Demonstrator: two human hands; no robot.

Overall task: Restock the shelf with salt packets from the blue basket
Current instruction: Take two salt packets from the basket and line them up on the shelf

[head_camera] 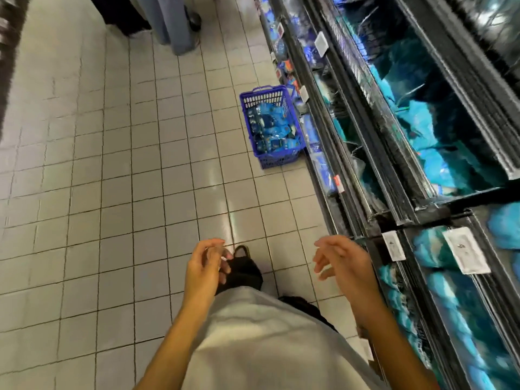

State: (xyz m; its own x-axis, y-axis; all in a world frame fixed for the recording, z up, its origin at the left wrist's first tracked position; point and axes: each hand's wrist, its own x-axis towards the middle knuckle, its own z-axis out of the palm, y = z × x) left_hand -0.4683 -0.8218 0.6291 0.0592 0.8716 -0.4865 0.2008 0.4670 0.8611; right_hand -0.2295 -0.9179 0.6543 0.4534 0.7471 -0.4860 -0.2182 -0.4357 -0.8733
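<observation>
Left hand [206, 267], right hand [342, 266], both loosely curled

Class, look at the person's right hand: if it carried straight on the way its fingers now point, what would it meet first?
The right hand is empty, fingers relaxed and aimed forward-left over the tiled floor. Its way looks free; the blue basket stands ahead beside the shelf, probably right of that line, though depth is unclear.

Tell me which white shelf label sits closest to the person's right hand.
The small label on the shelf's front edge, just beyond the right hand. The bigger tag lies further right; the others hang up the aisle near the blue basket.
</observation>
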